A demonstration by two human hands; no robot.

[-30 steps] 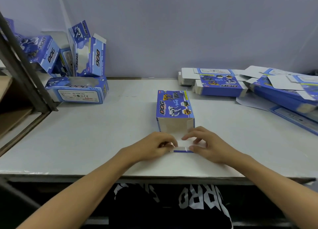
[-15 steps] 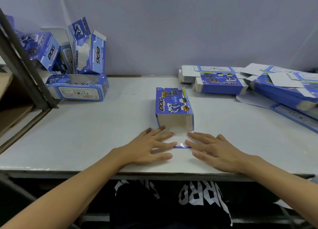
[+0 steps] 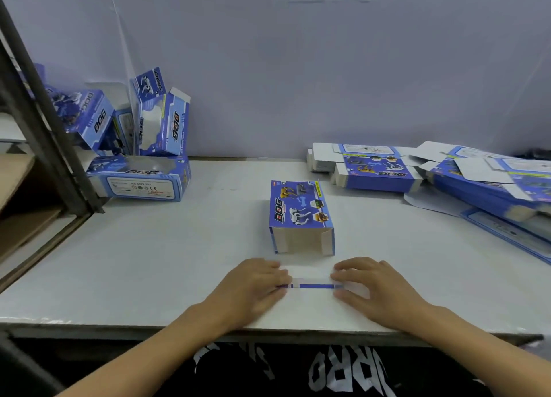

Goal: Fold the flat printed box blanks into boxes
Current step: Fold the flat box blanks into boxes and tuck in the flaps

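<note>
Both hands (image 3: 310,289) press the open, empty box's (image 3: 301,214) flap (image 3: 313,283) flat.

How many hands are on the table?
2. The left hand rests on the near left end of the box's flap, and the right hand rests on its right end. Both lie in front of the blue box. None look hidden.

A small packing workshop. Flat printed blanks (image 3: 465,173) are stacked at two o'clock on a bare white workbench (image 3: 149,262). Folded toy boxes (image 3: 140,146) pile up at ten.
</note>
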